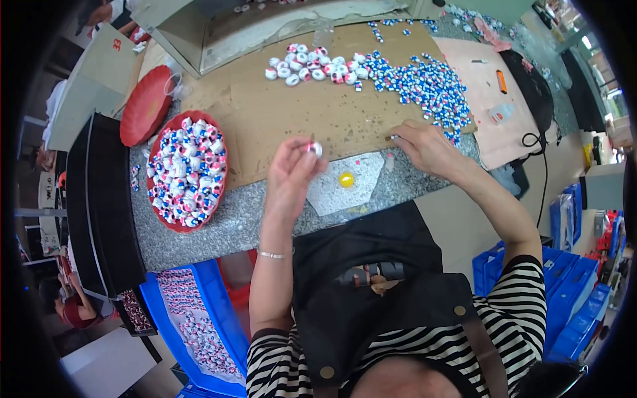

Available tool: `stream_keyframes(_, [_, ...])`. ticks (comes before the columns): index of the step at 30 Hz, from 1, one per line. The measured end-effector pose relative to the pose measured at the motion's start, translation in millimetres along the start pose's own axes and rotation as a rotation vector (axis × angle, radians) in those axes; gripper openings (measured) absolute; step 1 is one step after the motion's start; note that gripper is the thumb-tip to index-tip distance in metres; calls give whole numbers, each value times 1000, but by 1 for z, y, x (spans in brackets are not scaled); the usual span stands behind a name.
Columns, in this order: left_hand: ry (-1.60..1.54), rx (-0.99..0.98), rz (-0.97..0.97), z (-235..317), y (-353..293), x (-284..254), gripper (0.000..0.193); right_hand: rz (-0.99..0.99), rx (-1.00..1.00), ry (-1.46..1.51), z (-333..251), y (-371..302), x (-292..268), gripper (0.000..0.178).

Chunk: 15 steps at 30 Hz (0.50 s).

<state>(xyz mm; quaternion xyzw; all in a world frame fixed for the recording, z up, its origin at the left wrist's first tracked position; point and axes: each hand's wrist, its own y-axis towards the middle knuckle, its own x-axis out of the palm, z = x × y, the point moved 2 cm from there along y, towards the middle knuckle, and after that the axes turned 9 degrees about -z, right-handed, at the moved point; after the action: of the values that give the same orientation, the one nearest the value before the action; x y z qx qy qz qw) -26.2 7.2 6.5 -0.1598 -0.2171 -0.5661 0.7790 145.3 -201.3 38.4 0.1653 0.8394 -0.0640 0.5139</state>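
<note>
My left hand is closed on a small white-and-pink round piece, pinched between thumb and fingers above the cardboard's near edge. My right hand is closed too, its fingertips pinching a tiny blue-and-white piece, mostly covered by the fingers. Beyond it spreads a heap of small blue-and-white pieces on the cardboard. White-and-pink round pieces lie in a loose group further back. Between my hands, a clear plastic sheet lies on the grey speckled worktop, with a yellow round blob on it.
A red scalloped dish full of white, pink and blue pieces stands left; another red dish leans behind it. Below the worktop is a blue crate of pieces. At right lie an orange-handled tool and a black bag.
</note>
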Motion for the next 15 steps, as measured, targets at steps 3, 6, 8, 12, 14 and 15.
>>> stream_keyframes(3, [-174, -61, -13, -11, -38, 4, 30, -48, 62, -60, 10, 9, 9, 14])
stream_keyframes(6, [-211, -53, 0, -18, -58, 5, 31, -70, 39, -94, 18, 19, 4, 13])
stream_keyframes(8, [-194, -56, -36, -20, -64, 0, 31, -52, 2, -126, 14, 21, 1, 13])
stream_keyframes(12, [-244, -86, 37, -15, -72, 0, 30, 24, -114, 8, -34, 11, 12, 13])
stream_keyframes(14, [-242, -91, 23, -12, -76, 3, 29, -19, -163, 50, -56, 5, 20, 13])
stream_keyframes(15, [-234, -96, 12, -11, -79, 3, 29, -58, -213, 96, -65, 4, 25, 13])
